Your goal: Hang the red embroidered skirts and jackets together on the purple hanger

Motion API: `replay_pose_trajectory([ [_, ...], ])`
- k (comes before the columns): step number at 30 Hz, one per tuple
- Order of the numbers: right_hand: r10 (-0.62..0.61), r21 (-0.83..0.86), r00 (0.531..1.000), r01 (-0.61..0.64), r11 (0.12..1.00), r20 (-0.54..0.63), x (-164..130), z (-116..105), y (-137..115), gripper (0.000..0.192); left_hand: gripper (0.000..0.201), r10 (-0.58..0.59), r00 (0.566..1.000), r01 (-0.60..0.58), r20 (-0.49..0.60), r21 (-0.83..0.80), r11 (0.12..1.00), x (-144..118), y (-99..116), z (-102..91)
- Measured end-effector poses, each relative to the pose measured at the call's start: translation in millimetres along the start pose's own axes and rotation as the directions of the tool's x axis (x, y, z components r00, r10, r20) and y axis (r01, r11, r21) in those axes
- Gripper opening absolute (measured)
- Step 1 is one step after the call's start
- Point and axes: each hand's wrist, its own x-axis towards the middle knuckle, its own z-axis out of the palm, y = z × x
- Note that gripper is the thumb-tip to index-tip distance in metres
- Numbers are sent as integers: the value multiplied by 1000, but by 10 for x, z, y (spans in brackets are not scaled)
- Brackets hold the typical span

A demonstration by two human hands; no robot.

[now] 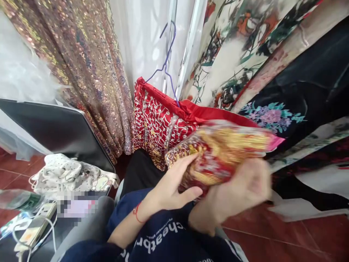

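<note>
A red garment with gold and silver embroidery hangs from a purple wire hanger in front of me. I hold up a folded, gold-embroidered part of it. My left hand grips its lower left edge, a red thread around that wrist. My right hand, blurred by motion, holds the fabric from below on the right.
A sequinned dress hangs at the left, floral printed garments at the right, white fabric between. A dark laptop lid, a white patterned pouch, a power strip and cables lie at the lower left. Red tiled floor is below.
</note>
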Motion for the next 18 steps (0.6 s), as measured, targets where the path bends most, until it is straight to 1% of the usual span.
replay_pose_trajectory([
  [1,-22,40,996,19,999,82,-93,6,-70,34,77,-51,998,49,-31,-73,996,-1,-18,-10],
  [2,-51,87,979,34,996,199,-150,18,-132,34,76,-123,988,111,-92,-126,986,3,-46,-50],
  [3,-88,142,936,41,989,341,-171,35,-184,35,70,-203,965,176,-164,-162,971,7,-77,-108],
  [4,-126,196,864,32,980,487,-159,53,-222,36,60,-276,934,236,-229,-184,954,7,-105,-175],
  [5,-158,236,781,14,972,605,-121,71,-246,38,49,-327,904,282,-277,-189,940,1,-127,-239],
  [6,-187,264,706,0,965,684,-69,83,-253,38,38,-350,883,308,-314,-177,935,-11,-143,-295],
  [7,-211,283,652,-5,959,729,-10,87,-242,37,30,-353,874,319,-334,-154,935,-26,-154,-337],
  [8,-231,294,631,5,956,740,49,81,-215,35,23,-346,871,322,-348,-127,938,-43,-164,-365],
  [9,-235,284,651,31,958,722,104,65,-171,32,17,-336,868,321,-367,-103,942,-58,-172,-381],
  [10,-218,241,703,68,968,676,157,43,-112,30,11,-325,860,319,-393,-80,944,-70,-179,-391],
  [12,-161,63,834,151,987,527,273,-1,45,29,6,-302,854,313,-423,-46,949,-80,-187,-408],
  [13,-147,-41,870,187,981,471,344,-8,140,39,9,-288,865,301,-412,-33,953,-78,-187,-420],
  [14,-150,-128,879,230,965,452,427,4,243,55,12,-271,882,284,-386,-24,958,-73,-185,-436],
  [15,-173,-174,856,289,941,487,519,36,352,74,13,-256,900,266,-352,-21,964,-66,-182,-453],
  [16,-208,-173,806,356,918,554,617,89,463,86,13,-244,914,250,-324,-22,968,-57,-180,-470],
  [17,-252,-145,755,416,898,605,712,156,570,86,14,-233,922,237,-309,-26,971,-50,-181,-483],
  [18,-308,-81,693,467,881,652,796,231,667,76,16,-223,923,225,-314,-30,974,-43,-187,-493],
])
